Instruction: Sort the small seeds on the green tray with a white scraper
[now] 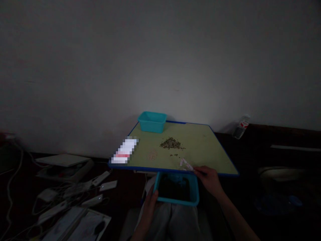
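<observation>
My left hand [150,203] grips the left side of a turquoise plastic tub [197,192], which sits over my lap just below the board's front edge. Something dark fills much of its inside; I cannot make out what. With my right hand [209,179] I pinch a thin pale strip with pinkish marks [188,165] at the front edge of the tabletop [198,137]. Small dark bits lie just beyond its tip. Farther back is a heap of small brown and black seed-like grains [172,144]. Left of that lies a smaller, paler pile of bits [152,154].
A second turquoise tub [152,125] stands at the tabletop's back left. A blurred-out white sheet or screen [125,150] lies at its left edge. Cables and white power strips [94,200] clutter the floor at left. A clear bottle [241,127] leans by the wall at right.
</observation>
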A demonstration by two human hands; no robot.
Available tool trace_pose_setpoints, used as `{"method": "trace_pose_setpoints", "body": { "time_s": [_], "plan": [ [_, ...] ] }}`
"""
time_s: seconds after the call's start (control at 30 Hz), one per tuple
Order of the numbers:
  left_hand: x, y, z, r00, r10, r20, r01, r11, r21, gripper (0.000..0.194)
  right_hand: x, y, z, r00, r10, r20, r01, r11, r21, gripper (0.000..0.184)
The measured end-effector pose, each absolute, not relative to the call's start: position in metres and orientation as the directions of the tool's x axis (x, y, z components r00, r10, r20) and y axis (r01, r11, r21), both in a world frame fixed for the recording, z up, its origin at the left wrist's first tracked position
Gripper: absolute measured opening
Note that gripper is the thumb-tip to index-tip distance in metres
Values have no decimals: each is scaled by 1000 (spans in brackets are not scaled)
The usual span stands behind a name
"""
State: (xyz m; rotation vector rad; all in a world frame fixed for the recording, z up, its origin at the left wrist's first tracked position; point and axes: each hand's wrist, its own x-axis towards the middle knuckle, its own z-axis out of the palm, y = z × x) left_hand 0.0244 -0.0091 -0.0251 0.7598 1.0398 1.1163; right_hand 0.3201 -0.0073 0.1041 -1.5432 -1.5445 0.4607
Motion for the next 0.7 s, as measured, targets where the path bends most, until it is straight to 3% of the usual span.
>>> {"method": "trace_pose_setpoints", "body": {
  "time_s": [0.27,0.53,0.7],
  "plan": [
    [24,-12,-14,94,955,-280,-316,296,902,80,357,24,112,348,868,354,649,49,-759,27],
    [19,-12,-3,20,978,-208,-240,207,948,66,342,47,106,268,913,307,679,48,-733,23],
    [23,-10,-16,42,970,-241,-296,243,924,77,327,35,110,161,953,259,654,93,-750,25]
  ]
}}
